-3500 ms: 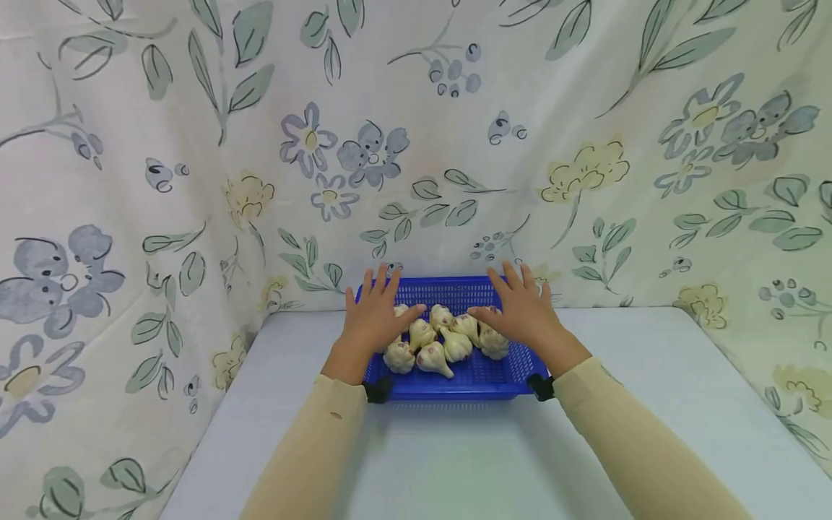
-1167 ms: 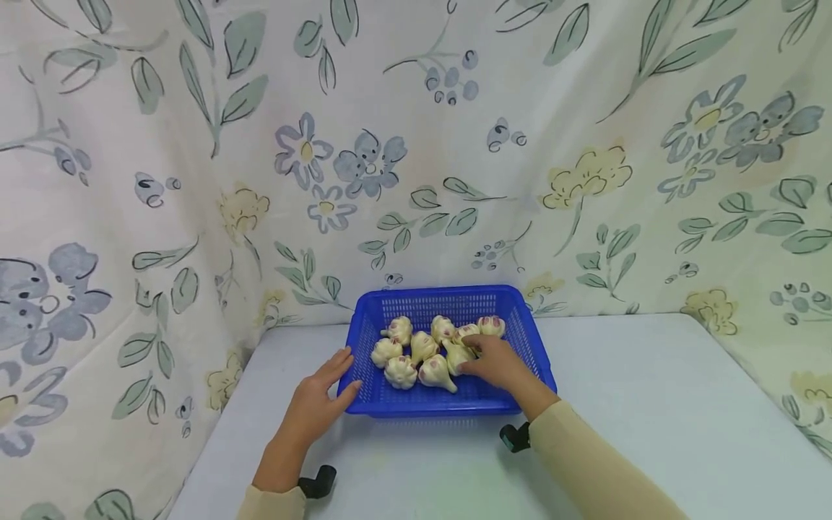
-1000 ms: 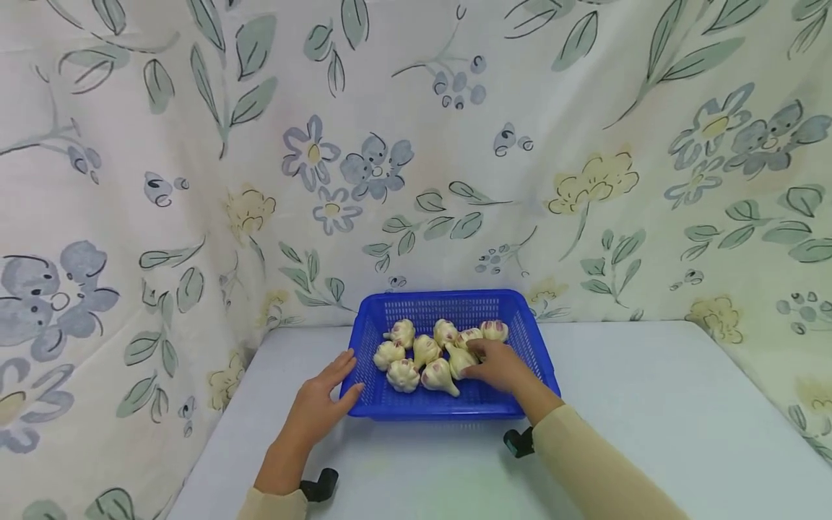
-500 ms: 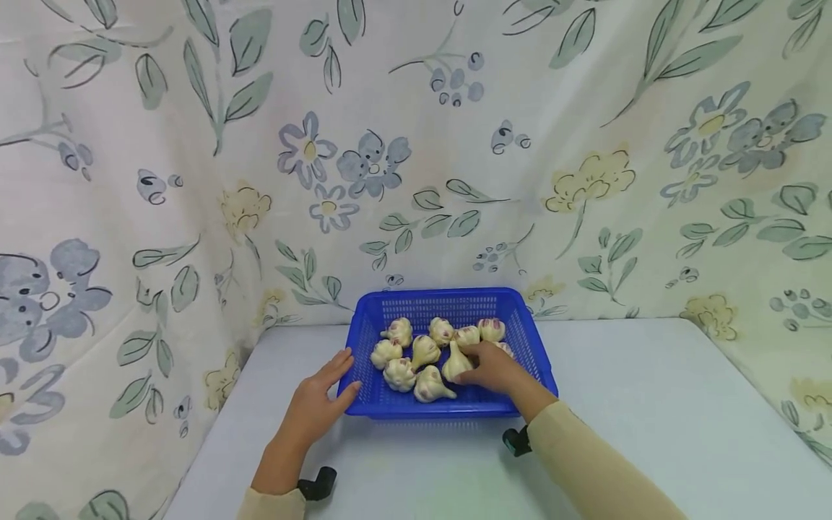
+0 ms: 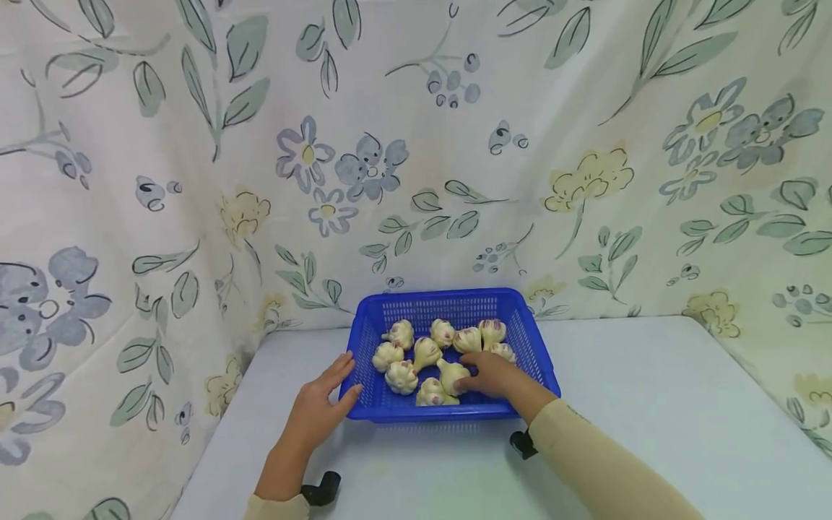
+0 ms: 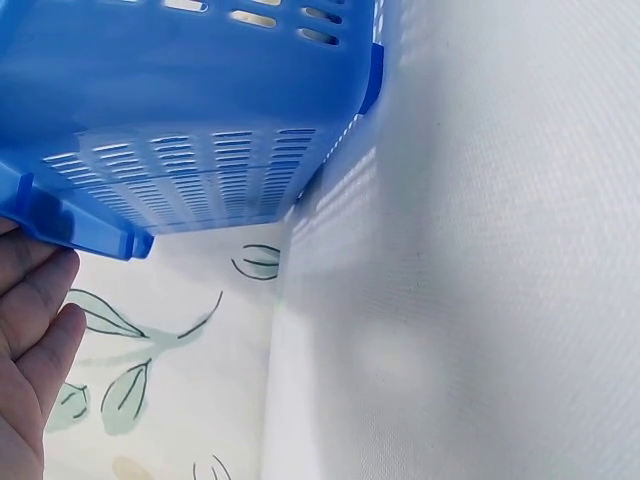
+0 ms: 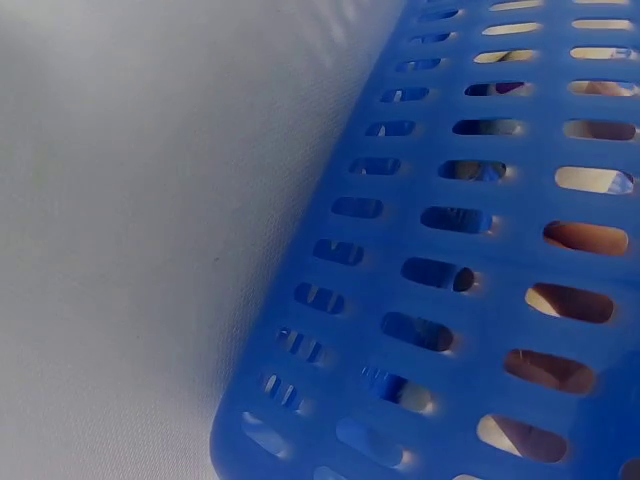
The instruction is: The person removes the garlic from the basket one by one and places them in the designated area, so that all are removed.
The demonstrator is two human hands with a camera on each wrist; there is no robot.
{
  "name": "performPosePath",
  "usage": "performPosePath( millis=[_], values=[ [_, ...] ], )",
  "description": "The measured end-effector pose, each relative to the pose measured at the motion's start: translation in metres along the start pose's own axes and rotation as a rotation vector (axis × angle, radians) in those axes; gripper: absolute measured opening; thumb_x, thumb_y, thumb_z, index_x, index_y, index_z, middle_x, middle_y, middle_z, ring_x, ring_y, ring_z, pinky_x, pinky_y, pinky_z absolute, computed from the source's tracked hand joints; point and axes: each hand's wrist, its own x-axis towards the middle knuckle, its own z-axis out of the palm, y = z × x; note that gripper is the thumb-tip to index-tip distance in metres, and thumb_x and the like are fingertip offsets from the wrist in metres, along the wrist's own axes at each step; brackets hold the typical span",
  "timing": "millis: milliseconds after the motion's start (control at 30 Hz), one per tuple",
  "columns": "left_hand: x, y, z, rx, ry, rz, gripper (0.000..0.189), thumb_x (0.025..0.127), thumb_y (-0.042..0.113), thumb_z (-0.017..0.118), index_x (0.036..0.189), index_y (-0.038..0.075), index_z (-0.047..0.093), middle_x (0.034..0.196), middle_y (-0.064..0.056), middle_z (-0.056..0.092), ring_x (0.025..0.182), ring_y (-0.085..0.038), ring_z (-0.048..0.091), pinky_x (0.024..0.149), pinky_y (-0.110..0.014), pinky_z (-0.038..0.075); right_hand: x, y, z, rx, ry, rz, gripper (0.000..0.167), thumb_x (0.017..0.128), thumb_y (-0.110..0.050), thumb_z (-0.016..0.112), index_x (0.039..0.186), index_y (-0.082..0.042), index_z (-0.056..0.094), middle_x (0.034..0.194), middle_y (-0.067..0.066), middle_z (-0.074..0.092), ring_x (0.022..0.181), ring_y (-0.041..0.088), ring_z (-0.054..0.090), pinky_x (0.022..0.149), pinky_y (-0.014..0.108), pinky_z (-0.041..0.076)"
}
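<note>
In the head view a blue plastic basket (image 5: pixel 448 413) with slotted walls stands on the white table, holding several garlic bulbs. My right hand (image 5: pixel 497 375) reaches over the front right side and grips one garlic bulb (image 5: pixel 452 377) between thumb and fingers. Just in front of it another bulb (image 5: pixel 432 393) lies by the front wall. My left hand (image 5: pixel 318 401) rests at the basket's left rim with fingers straight. In the left wrist view the left fingers (image 6: pixel 45 300) touch the rim. The right wrist view shows the right hand only in bits through the wall slots.
More garlic bulbs (image 5: pixel 401 377) lie left and behind inside the basket. A floral curtain (image 5: pixel 416 180) hangs right behind the basket and along the left. White table surface (image 5: pixel 637 404) extends to the right. Both wrists carry small black cameras.
Both hands have come down from over the basket, the left to its rim. My right hand has shifted bulbs, and the front one has turned and slid toward the front wall.
</note>
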Motion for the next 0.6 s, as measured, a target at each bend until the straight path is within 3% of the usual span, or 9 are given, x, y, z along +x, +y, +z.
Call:
performPosePath(
  millis=[600],
  values=[
    [0.0,0.0051,-0.003,-0.009,-0.008,-0.016,0.054,0.091,0.029,0.07,0.139,0.008,0.056,0.149,-0.001,0.049,0.136,-0.026,0.048,0.105,-0.045,0.042,0.0008,0.0016,0.0027,0.009,-0.047,-0.035,0.057,0.081,-0.031,0.08,0.13,-0.01,0.062,0.131,0.008,0.064,0.122,0.03,0.058,0.107,0.051,0.044]
  ],
)
